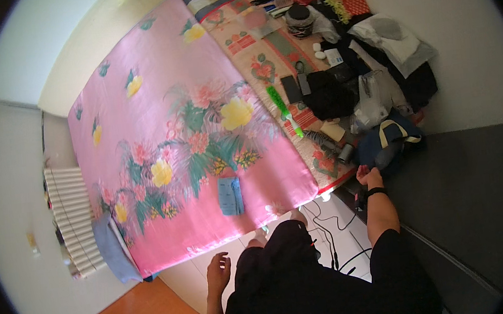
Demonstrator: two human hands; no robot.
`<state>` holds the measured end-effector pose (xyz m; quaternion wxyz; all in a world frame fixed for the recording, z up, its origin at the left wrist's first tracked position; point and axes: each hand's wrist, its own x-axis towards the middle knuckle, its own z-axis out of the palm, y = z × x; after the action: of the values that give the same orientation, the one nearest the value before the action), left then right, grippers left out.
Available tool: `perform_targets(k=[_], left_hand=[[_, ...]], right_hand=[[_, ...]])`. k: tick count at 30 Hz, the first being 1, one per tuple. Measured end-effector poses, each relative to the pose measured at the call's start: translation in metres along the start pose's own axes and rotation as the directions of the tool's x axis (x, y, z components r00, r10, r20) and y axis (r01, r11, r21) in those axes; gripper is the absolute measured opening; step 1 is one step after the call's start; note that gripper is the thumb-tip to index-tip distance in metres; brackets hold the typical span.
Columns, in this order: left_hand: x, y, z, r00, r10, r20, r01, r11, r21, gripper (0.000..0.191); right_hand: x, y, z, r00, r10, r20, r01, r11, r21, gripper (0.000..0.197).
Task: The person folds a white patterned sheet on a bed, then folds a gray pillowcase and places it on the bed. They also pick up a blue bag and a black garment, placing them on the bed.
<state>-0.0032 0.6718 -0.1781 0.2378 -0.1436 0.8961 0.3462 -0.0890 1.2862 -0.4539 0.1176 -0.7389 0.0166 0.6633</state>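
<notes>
My left hand (219, 273) hangs beside my leg, below the near edge of the bed, with its fingers loosely apart and nothing in them. At the right, my right hand (369, 175) is raised with bent fingers beside a dark blue cloth bag (369, 144) with pale handles; whether it holds anything is unclear. A folded blue cloth (230, 196) lies on the pink flowered bed sheet (161, 129). A green-bristled brush (284, 111) rests on the patterned blanket to the right of the mattress, near a dark round hairbrush or similar tool (323, 140).
Phone-like dark objects (291, 89), black clothing (330, 93), clear plastic bags (370, 98) and a jar (299, 21) crowd the patterned blanket (264, 63). Black cables (328, 231) cross the tiled floor. A dark cabinet surface (466, 189) stands at the right, a rolled slatted mat (71, 217) at the left.
</notes>
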Motion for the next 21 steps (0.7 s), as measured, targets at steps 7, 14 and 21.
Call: perform_targets(k=[7, 14, 21], left_hand=[[-0.004, -0.021, -0.011, 0.999, -0.030, -0.036, 0.028, 0.997, -0.065, 0.021], [0.008, -0.067, -0.029, 0.999, 0.033, -0.032, -0.037, 0.990, -0.139, 0.022], [0.038, -0.136, -0.072, 0.977, 0.194, -0.088, -0.209, 0.950, -0.232, 0.023]], right_hand=[[0.004, -0.027, 0.005, 0.945, -0.322, -0.064, 0.327, 0.939, 0.104, 0.032], [-0.072, -0.082, 0.040, 0.505, -0.851, -0.142, 0.668, 0.489, -0.561, 0.032], [-0.238, 0.079, 0.031, 0.706, -0.630, 0.323, 0.643, 0.761, 0.080, 0.027]])
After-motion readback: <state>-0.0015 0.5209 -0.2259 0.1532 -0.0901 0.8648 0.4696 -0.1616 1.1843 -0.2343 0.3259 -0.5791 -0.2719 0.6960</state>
